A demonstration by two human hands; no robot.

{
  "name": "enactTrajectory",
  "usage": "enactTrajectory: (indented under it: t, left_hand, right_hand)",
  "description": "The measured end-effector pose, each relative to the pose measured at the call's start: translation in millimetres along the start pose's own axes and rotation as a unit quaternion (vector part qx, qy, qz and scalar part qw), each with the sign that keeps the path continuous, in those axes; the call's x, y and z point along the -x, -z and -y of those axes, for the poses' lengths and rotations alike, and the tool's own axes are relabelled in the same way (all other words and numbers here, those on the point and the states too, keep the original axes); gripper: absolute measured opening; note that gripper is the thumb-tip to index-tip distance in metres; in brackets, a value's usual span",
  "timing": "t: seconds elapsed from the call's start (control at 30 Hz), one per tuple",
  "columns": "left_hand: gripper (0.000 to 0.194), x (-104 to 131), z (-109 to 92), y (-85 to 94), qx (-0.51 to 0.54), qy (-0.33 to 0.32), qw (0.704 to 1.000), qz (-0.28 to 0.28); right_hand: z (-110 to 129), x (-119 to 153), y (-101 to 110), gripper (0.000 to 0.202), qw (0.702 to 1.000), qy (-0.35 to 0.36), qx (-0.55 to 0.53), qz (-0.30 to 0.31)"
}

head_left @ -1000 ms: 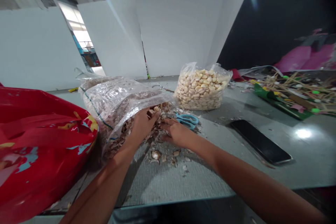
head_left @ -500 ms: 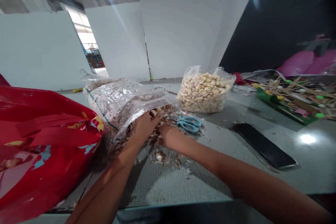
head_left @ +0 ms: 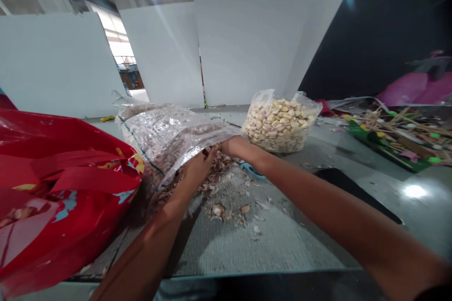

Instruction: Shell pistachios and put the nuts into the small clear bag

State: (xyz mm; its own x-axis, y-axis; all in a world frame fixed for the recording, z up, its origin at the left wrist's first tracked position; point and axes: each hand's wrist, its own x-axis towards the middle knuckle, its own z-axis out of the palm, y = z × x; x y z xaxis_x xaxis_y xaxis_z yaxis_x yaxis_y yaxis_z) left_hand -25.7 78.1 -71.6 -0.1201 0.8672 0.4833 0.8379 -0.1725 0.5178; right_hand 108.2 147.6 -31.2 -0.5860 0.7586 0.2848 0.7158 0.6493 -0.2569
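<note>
A clear plastic bag (head_left: 165, 134) of garlic skins lies on its side on the grey table (head_left: 282, 240), its mouth facing me. My left hand (head_left: 197, 169) is at the mouth, fingers curled over a clump of skins (head_left: 217, 169). My right hand (head_left: 230, 145) has reached across and pinches the upper edge of the bag's mouth. Loose skins and a garlic piece (head_left: 217, 209) are scattered in front of the bag. Blue scissors (head_left: 249, 169) lie mostly hidden under my right forearm.
An open bag of peeled garlic cloves (head_left: 278, 124) stands behind my right hand. A big red plastic bag (head_left: 52, 183) fills the left. A black phone (head_left: 353, 193) lies on the right, partly hidden by my arm. Craft sticks and coloured scraps (head_left: 399, 129) clutter the far right.
My right hand left the loose skins near the scissors and rose to the bag's upper edge. My left hand stayed at the bag's mouth. The camera drifted slightly left.
</note>
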Motion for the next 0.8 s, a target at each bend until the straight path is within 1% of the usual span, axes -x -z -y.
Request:
enactTrajectory:
  t: [0.07, 0.1, 0.17, 0.2, 0.23, 0.27, 0.33, 0.43, 0.53, 0.63, 0.73, 0.8]
  left_hand:
    - [0.046, 0.3, -0.4, 1.1, 0.018, 0.007, 1.0, -0.005]
    - [0.047, 0.6, -1.0, 1.8, 0.026, 0.009, 1.0, -0.01]
    - [0.048, 1.1, -2.5, 3.2, 0.037, 0.015, 0.999, -0.018]
    - [0.047, 1.4, -3.3, 3.8, 0.039, 0.017, 0.999, -0.018]
    - [0.047, 1.6, -4.0, 4.3, 0.038, 0.019, 0.999, -0.015]
    - [0.047, 1.8, -4.4, 4.7, 0.034, 0.021, 0.999, -0.011]
    - [0.048, 1.9, -4.7, 5.3, 0.02, 0.026, 0.999, 0.0]
    - [0.05, 2.1, -4.4, 5.4, -0.003, 0.025, 1.0, 0.016]
    - [0.05, 2.4, -4.0, 4.5, -0.011, 0.019, 1.0, 0.018]
    - [0.051, 2.6, -3.8, 3.2, -0.015, 0.021, 1.0, 0.018]
    - [0.05, 2.3, -3.6, 1.7, -0.022, 0.008, 0.999, 0.026]
    - [0.047, 1.9, -3.3, 0.4, -0.027, -0.015, 0.999, 0.026]
  right_hand:
    - [5.6, 13.5, 5.5, 0.027, 0.998, -0.031, 0.041, 0.032]
    - [10.9, 23.4, 6.7, 0.03, 0.995, -0.038, 0.063, 0.068]
    - [24.9, 45.4, 5.8, 0.03, 0.985, 0.013, 0.057, 0.161]
    - [32.8, 55.8, 4.2, 0.031, 0.981, 0.042, 0.025, 0.186]
    - [40.5, 65.2, 2.1, 0.033, 0.978, 0.061, -0.001, 0.2]
    - [47.8, 73.4, -0.1, 0.035, 0.977, 0.071, -0.01, 0.2]
    - [59.4, 86.2, -3.7, 0.036, 0.973, 0.092, -0.002, 0.212]
    - [68.2, 98.7, -6.0, 0.028, 0.96, 0.13, -0.003, 0.249]
    - [66.6, 103.5, -6.3, 0.019, 0.955, 0.14, -0.002, 0.263]
    - [55.0, 100.0, -7.0, 0.02, 0.956, 0.116, 0.001, 0.27]
    - [36.3, 93.1, -6.9, 0.025, 0.966, 0.077, -0.02, 0.247]
    - [24.4, 91.6, -4.5, 0.029, 0.974, 0.042, -0.005, 0.221]
